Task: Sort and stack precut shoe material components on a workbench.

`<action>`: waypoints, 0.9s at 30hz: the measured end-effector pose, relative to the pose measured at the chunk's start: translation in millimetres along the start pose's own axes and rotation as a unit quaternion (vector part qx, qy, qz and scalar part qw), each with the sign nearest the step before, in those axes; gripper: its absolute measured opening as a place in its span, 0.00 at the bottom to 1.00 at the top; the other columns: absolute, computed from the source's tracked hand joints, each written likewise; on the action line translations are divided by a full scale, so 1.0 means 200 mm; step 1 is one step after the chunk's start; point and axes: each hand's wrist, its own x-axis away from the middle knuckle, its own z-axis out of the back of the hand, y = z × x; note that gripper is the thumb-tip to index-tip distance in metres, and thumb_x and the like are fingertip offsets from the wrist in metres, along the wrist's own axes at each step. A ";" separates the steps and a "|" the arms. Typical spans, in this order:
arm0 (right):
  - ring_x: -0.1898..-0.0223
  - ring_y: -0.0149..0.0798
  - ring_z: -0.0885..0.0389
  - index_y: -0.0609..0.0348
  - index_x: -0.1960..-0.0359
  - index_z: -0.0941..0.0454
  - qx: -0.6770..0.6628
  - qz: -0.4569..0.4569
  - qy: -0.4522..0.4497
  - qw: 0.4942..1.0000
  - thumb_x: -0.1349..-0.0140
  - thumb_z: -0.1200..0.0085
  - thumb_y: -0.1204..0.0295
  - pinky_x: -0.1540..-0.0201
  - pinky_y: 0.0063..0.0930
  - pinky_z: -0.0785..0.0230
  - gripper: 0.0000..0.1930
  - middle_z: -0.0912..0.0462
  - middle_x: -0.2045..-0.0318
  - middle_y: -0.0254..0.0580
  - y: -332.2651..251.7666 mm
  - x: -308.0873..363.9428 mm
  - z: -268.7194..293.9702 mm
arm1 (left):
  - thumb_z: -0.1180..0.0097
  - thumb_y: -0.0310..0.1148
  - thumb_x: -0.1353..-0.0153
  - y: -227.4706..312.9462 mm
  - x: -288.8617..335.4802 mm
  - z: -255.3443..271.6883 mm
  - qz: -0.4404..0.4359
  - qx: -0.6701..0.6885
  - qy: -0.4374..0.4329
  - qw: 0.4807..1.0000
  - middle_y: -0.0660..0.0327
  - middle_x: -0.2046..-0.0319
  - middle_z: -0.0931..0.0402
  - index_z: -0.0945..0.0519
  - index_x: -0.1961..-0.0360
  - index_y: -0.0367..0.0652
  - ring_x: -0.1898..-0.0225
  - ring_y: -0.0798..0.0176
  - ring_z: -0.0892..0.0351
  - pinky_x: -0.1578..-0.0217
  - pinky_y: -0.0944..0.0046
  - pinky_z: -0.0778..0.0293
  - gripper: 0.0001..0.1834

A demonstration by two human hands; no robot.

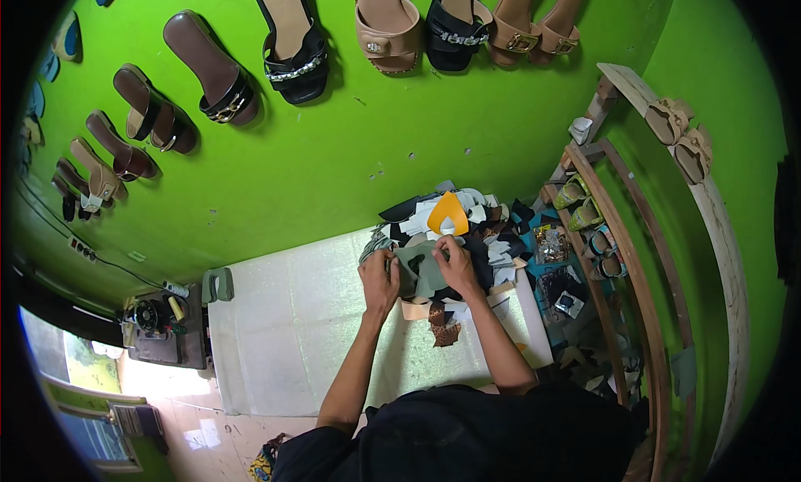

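A grey-green piece of sheet material point(430, 278) with a cut-out opening is stretched between my two hands. My left hand point(380, 280) pinches its left edge, and my right hand point(455, 269) grips its upper right edge. Behind and under it spreads a heap of scraps point(499, 252) in white, black, tan and grey. A yellow-orange piece point(448, 213) lies on top of the heap, just beyond my right hand. Nearer to me, a brown spotted scrap point(445, 328) rests on the pale table point(288, 332).
Grey-green pieces point(219, 285) sit at the table's far left corner. To the right stands a wooden rack point(638, 273) with sandals, beside bags and more scraps point(561, 290). Several sandals point(296, 60) hang on the green wall. A small dark stand point(167, 336) is at the left.
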 end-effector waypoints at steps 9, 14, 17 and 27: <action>0.73 0.21 0.35 0.62 0.56 0.28 -0.290 -0.058 -0.114 0.949 0.33 0.44 0.76 0.71 0.19 0.38 0.07 0.28 0.69 0.32 -0.36 -0.02 0.16 | 0.41 0.23 0.36 0.02 0.03 0.31 0.159 0.255 0.003 0.954 0.65 0.65 0.28 0.28 0.59 0.41 0.64 0.73 0.29 0.68 0.73 0.30 0.09; 0.74 0.19 0.37 0.59 0.47 0.25 -0.261 -0.081 -0.211 0.938 0.39 0.42 0.81 0.73 0.17 0.40 0.17 0.31 0.71 0.28 -0.49 0.10 0.14 | 0.39 0.23 0.38 0.07 0.21 0.55 0.230 0.264 0.019 0.936 0.64 0.64 0.25 0.21 0.60 0.39 0.64 0.73 0.27 0.66 0.73 0.28 0.06; 0.72 0.21 0.33 0.56 0.41 0.25 -0.326 -0.079 -0.265 0.904 0.43 0.43 0.87 0.69 0.14 0.34 0.26 0.28 0.66 0.28 -0.57 0.18 0.11 | 0.40 0.20 0.41 0.10 0.34 0.71 0.318 0.292 -0.014 0.902 0.60 0.58 0.22 0.20 0.54 0.37 0.62 0.72 0.23 0.66 0.72 0.26 0.13; 0.57 0.27 0.27 0.59 0.44 0.21 -0.357 -0.049 -0.328 0.873 0.40 0.40 0.82 0.58 0.19 0.24 0.20 0.22 0.48 0.34 -0.97 0.50 -0.26 | 0.39 0.19 0.41 -0.05 0.94 1.23 0.339 0.291 0.067 0.892 0.61 0.64 0.19 0.20 0.51 0.32 0.67 0.71 0.20 0.66 0.71 0.23 0.15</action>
